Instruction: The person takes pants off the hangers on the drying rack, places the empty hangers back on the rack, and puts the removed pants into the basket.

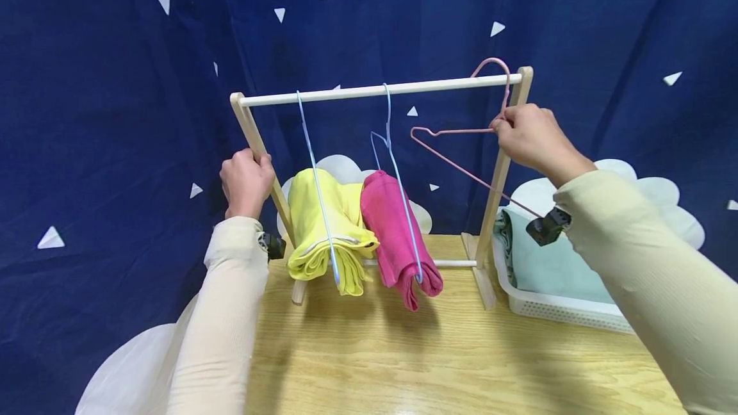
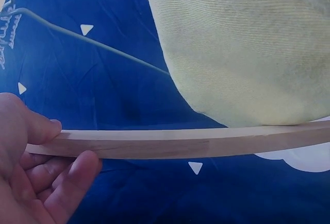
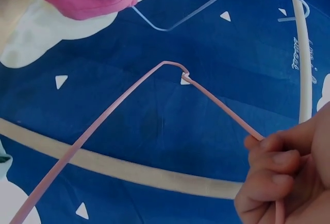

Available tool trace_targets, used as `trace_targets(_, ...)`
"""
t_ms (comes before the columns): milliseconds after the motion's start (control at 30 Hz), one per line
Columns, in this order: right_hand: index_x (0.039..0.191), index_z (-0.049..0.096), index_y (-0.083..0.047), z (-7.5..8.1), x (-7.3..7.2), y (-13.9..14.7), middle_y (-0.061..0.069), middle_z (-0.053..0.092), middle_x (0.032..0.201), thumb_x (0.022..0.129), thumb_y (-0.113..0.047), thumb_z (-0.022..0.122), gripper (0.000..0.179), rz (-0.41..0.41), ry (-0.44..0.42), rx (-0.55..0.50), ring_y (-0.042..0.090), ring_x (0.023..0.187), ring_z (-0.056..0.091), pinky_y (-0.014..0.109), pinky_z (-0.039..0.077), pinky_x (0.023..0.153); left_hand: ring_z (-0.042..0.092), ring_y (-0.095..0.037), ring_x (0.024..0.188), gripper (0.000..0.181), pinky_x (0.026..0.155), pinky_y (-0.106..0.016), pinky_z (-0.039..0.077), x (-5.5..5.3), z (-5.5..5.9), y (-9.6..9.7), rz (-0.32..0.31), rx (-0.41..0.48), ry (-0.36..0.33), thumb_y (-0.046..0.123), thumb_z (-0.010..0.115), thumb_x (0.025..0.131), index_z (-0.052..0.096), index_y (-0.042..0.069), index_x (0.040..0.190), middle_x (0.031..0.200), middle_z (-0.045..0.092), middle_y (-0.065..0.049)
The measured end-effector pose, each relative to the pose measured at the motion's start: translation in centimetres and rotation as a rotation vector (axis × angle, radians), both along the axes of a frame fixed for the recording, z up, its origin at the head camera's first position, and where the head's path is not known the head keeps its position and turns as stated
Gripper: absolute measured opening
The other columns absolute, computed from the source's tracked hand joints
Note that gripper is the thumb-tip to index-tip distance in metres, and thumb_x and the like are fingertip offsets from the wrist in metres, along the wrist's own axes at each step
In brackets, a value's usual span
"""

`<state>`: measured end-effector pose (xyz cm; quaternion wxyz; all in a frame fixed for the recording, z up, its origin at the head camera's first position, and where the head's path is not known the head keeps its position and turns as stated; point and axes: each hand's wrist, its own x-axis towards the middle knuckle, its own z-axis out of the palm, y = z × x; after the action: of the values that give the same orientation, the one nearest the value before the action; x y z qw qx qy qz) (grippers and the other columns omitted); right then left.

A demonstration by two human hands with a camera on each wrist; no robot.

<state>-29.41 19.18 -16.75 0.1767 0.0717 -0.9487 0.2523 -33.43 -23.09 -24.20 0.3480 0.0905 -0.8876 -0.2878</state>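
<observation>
My left hand [image 1: 246, 179] grips the left wooden post [image 2: 154, 144] of a small clothes rack, thumb on one side and fingers on the other. A pink hanger [image 1: 461, 131] with no garment on it is pinched near its neck by my right hand [image 1: 533, 139]. Its hook arches over the right end of the white rail [image 1: 438, 85]. From the same rail hang two blue hangers: one carries a folded yellow cloth [image 1: 323, 210], the other a folded magenta cloth [image 1: 394, 229]. In the right wrist view my fingers [image 3: 273, 183] curl round the pink wire.
Right of the rack stands a white basket [image 1: 567, 312] with folded pale green cloth [image 1: 553, 268] in it. The rack's right post [image 1: 496, 203] rises close by my right hand. Underneath is a wood-grain table [image 1: 403, 357]; behind hangs a dark blue curtain [image 1: 144, 82].
</observation>
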Motion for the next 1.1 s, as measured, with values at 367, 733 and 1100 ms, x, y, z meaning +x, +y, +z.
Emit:
trace_targets(367, 0.108, 0.065, 0.004, -1.6, -0.5, -0.5, 0.005, 0.046, 0.064, 0.104, -0.022, 0.038, 0.038, -0.021, -0.076, -0.022, 0.022, 0.059, 0.049, 0.032, 0.036, 0.050, 0.067, -0.042, 0.094, 0.035, 0.076, -0.050, 0.055, 0.0, 0.1, 0.5, -0.001, 0.009, -0.004, 0.025, 0.051, 0.100, 0.069, -0.004, 0.108, 0.099, 0.071, -0.025)
trace_targets(733, 0.097, 0.063, 0.000, -1.6, -0.2, -0.6, 0.002, 0.046, 0.057, 0.105, -0.029, 0.037, 0.040, -0.001, -0.111, -0.074, 0.019, 0.053, 0.047, 0.033, 0.037, 0.048, 0.067, -0.041, 0.093, 0.034, 0.076, -0.050, 0.055, 0.2, 0.4, 0.6, 0.002, 0.030, -0.023, 0.025, 0.052, 0.100, 0.068, -0.003, 0.110, 0.101, 0.071, -0.025)
trace_targets(1100, 0.113, 0.066, -0.003, -1.6, 0.4, -0.6, 0.008, 0.061, 0.075, 0.103, -0.041, 0.043, 0.045, -0.002, -0.156, -0.066, 0.022, 0.065, 0.058, 0.033, 0.045, 0.054, 0.068, -0.041, 0.092, 0.036, 0.077, -0.050, 0.055, 0.1, 0.1, 0.3, 0.007, 0.036, -0.014, 0.026, 0.051, 0.100, 0.068, -0.003, 0.112, 0.101, 0.071, -0.025)
